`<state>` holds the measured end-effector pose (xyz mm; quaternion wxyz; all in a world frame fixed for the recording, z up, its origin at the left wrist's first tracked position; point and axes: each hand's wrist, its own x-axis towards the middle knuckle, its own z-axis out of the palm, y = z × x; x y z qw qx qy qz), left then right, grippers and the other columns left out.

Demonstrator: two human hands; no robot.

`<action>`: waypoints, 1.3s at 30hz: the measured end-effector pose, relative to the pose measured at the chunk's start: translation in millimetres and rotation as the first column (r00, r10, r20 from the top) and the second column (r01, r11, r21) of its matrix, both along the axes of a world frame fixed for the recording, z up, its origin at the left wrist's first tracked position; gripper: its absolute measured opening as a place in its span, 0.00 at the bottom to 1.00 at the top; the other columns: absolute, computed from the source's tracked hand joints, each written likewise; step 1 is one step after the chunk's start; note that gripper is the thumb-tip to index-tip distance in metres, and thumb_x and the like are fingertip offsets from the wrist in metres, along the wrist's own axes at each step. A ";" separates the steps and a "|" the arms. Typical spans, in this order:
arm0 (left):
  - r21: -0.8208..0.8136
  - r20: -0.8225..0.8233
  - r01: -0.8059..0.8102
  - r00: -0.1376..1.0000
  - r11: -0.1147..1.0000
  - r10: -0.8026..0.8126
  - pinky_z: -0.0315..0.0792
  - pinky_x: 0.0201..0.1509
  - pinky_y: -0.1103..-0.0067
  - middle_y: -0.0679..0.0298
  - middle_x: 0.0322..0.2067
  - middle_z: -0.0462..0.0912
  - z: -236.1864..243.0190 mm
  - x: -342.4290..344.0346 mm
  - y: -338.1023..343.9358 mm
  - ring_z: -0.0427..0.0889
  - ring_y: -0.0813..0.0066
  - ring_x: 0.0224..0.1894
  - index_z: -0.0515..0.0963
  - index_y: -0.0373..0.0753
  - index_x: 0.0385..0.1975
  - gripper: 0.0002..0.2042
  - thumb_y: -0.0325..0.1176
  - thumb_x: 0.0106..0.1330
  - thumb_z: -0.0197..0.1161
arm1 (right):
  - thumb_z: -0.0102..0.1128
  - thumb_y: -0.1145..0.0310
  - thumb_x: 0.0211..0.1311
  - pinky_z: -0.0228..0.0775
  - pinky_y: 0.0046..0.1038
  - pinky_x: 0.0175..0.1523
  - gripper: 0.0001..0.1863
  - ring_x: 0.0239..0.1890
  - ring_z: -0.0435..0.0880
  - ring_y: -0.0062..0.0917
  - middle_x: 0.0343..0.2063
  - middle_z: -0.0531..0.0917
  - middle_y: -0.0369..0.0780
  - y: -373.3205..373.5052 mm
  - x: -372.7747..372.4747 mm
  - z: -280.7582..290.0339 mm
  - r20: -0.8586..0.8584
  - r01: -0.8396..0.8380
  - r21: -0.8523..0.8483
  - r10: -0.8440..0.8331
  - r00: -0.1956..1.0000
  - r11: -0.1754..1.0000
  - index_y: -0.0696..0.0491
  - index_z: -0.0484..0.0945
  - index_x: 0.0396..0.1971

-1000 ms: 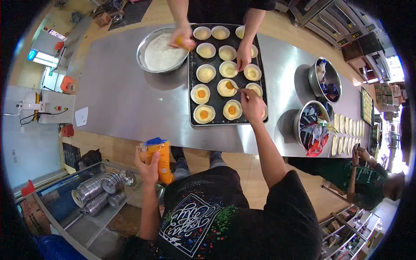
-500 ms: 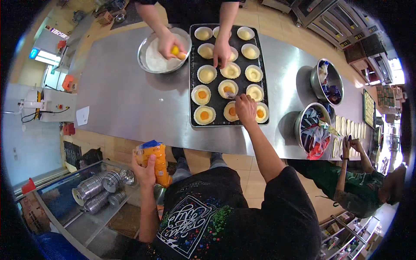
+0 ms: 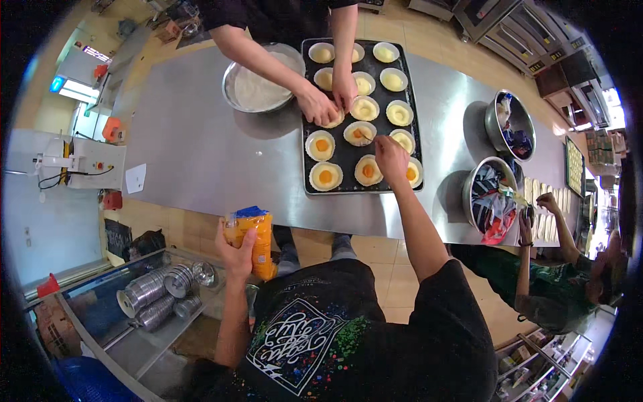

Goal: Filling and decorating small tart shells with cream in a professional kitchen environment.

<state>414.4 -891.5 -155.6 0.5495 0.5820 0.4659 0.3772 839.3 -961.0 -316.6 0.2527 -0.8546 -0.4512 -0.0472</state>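
Observation:
My left hand (image 3: 236, 258) grips an orange packet (image 3: 262, 244) with a blue top, away from the table's near edge. My right hand (image 3: 392, 159) is closed around a small spoon (image 3: 368, 137), its tip at the orange filling of a dough cup (image 3: 353, 139). That cup sits in the middle column of a black baking tray (image 3: 347, 171). Dough in white paper cups fills the tray; several near ones hold orange filling, while others farther off are plain or hollowed. Across the table, a co-worker's two hands (image 3: 319, 107) press into a cup in the left column.
A metal bowl of white powder (image 3: 258, 90) stands left of the tray. Two metal bowls with wrappers (image 3: 492, 194) sit at right. Another person (image 3: 536, 285) works there beside rows of dough strips (image 3: 546, 201). A glass-topped case with metal tins (image 3: 144, 295) is at lower left.
The co-worker's hand has left the powder bowl and joined the other at a left-column cup. My right hand stays at the same cup with the spoon. The whole view has shifted slightly.

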 end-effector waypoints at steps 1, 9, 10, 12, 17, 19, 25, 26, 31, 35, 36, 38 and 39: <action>0.011 -0.013 0.020 1.000 1.000 -0.019 0.77 0.41 0.82 0.63 0.40 0.84 2.3 -0.1 1.0 0.82 0.76 0.35 0.74 0.35 0.53 0.21 0.34 0.64 0.74 | 0.61 0.67 0.64 0.76 0.35 0.35 0.07 0.30 0.85 0.37 0.33 0.87 0.39 0.3 -0.1 -0.8 -0.019 0.015 0.021 -0.015 1.000 1.000 0.48 0.85 0.39; -0.029 -0.053 0.019 0.998 0.999 -0.020 0.77 0.42 0.82 0.63 0.40 0.84 6.8 -1.4 -1.7 0.82 0.77 0.35 0.76 0.35 0.53 0.19 0.33 0.65 0.72 | 0.59 0.71 0.68 0.73 0.24 0.35 0.10 0.27 0.80 0.24 0.30 0.86 0.36 -2.4 -16.1 19.3 -0.514 0.267 0.281 -0.091 0.853 0.922 0.54 0.85 0.44; -0.033 0.003 0.046 0.999 0.998 -0.046 0.77 0.42 0.82 0.63 0.41 0.85 2.1 -2.1 0.2 0.82 0.77 0.35 0.76 0.35 0.53 0.19 0.33 0.66 0.72 | 0.59 0.71 0.69 0.72 0.21 0.35 0.10 0.27 0.78 0.21 0.28 0.85 0.36 -1.7 -24.7 37.0 -0.604 0.303 0.383 -0.012 0.797 0.872 0.57 0.85 0.44; -0.027 0.105 0.093 0.990 0.995 -0.090 0.78 0.42 0.82 0.62 0.41 0.85 -5.5 -4.3 7.1 0.83 0.76 0.36 0.77 0.35 0.52 0.18 0.33 0.67 0.72 | 0.59 0.72 0.69 0.70 0.19 0.34 0.10 0.27 0.77 0.18 0.27 0.85 0.36 -5.3 -56.7 87.8 -0.698 0.308 0.420 0.087 0.711 0.853 0.58 0.84 0.44; -0.101 0.110 0.055 0.993 0.993 -0.044 0.76 0.40 0.83 0.62 0.42 0.84 14.9 4.6 5.7 0.81 0.77 0.36 0.78 0.35 0.53 0.19 0.39 0.69 0.70 | 0.59 0.74 0.70 0.60 0.15 0.27 0.08 0.24 0.71 0.13 0.24 0.82 0.33 -43.8 -166.9 193.3 -0.846 0.157 0.373 0.266 0.463 0.914 0.58 0.85 0.43; -0.129 0.168 0.095 0.983 0.987 -0.072 0.76 0.39 0.84 0.63 0.41 0.84 29.5 11.9 9.8 0.80 0.78 0.35 0.78 0.35 0.52 0.18 0.40 0.70 0.69 | 0.59 0.76 0.70 0.62 0.14 0.30 0.08 0.26 0.72 0.14 0.26 0.83 0.34 -54.4 -197.5 203.8 -0.885 0.089 0.333 0.278 0.374 0.939 0.59 0.85 0.43; -0.118 0.358 0.255 0.912 0.960 -0.199 0.79 0.39 0.85 0.62 0.39 0.87 36.6 0.6 22.3 0.84 0.78 0.34 0.78 0.33 0.49 0.13 0.32 0.71 0.69 | 0.58 0.79 0.69 0.70 0.16 0.41 0.09 0.32 0.78 0.17 0.30 0.84 0.37 -62.9 -241.0 218.2 -0.912 0.092 0.320 0.280 0.300 0.943 0.61 0.84 0.44; -0.110 0.357 0.269 0.909 0.957 -0.215 0.79 0.39 0.85 0.62 0.39 0.87 37.7 -1.1 23.6 0.84 0.78 0.34 0.77 0.34 0.49 0.13 0.32 0.71 0.69 | 0.58 0.79 0.69 0.70 0.16 0.41 0.09 0.32 0.78 0.17 0.30 0.84 0.37 -63.5 -244.9 221.4 -0.911 0.102 0.320 0.276 0.307 0.942 0.61 0.84 0.44; -0.059 0.342 0.348 0.888 0.936 -0.309 0.79 0.38 0.84 0.61 0.38 0.87 44.7 -5.7 29.8 0.83 0.78 0.33 0.77 0.34 0.48 0.14 0.31 0.68 0.72 | 0.58 0.78 0.70 0.66 0.14 0.35 0.08 0.28 0.76 0.15 0.26 0.83 0.37 -64.4 -257.7 227.2 -0.911 0.126 0.354 0.311 0.272 0.927 0.60 0.84 0.44; 0.031 0.204 0.452 0.870 0.892 -0.448 0.79 0.39 0.83 0.61 0.38 0.86 48.7 -6.1 37.5 0.83 0.77 0.33 0.77 0.34 0.48 0.16 0.32 0.66 0.74 | 0.58 0.77 0.70 0.61 0.14 0.29 0.08 0.24 0.72 0.14 0.25 0.82 0.38 -69.7 -248.9 223.2 -0.939 0.182 0.343 0.330 0.097 0.922 0.59 0.85 0.43; 0.080 0.078 0.509 0.854 0.857 -0.514 0.79 0.40 0.83 0.62 0.39 0.86 49.1 -7.4 41.7 0.83 0.76 0.34 0.77 0.34 0.49 0.17 0.32 0.65 0.74 | 0.59 0.77 0.70 0.58 0.14 0.27 0.08 0.22 0.70 0.14 0.24 0.82 0.38 -73.0 -241.4 221.5 -0.940 0.210 0.321 0.338 -0.046 0.923 0.59 0.85 0.43; 0.152 -0.182 0.625 0.779 0.766 -0.600 0.79 0.42 0.82 0.62 0.40 0.85 48.8 -4.9 45.2 0.83 0.75 0.36 0.77 0.33 0.52 0.19 0.32 0.64 0.74 | 0.59 0.77 0.69 0.54 0.14 0.23 0.07 0.19 0.67 0.13 0.23 0.82 0.38 -79.1 -226.1 218.6 -0.880 0.257 0.269 0.345 -0.326 0.928 0.59 0.85 0.42; 0.148 -0.181 0.629 0.776 0.764 -0.604 0.79 0.42 0.82 0.62 0.40 0.85 47.8 1.0 43.2 0.83 0.75 0.36 0.77 0.33 0.52 0.19 0.32 0.64 0.74 | 0.59 0.77 0.69 0.54 0.14 0.23 0.07 0.19 0.67 0.13 0.23 0.82 0.38 -81.7 -218.1 217.2 -0.881 0.261 0.265 0.343 -0.327 0.928 0.59 0.85 0.42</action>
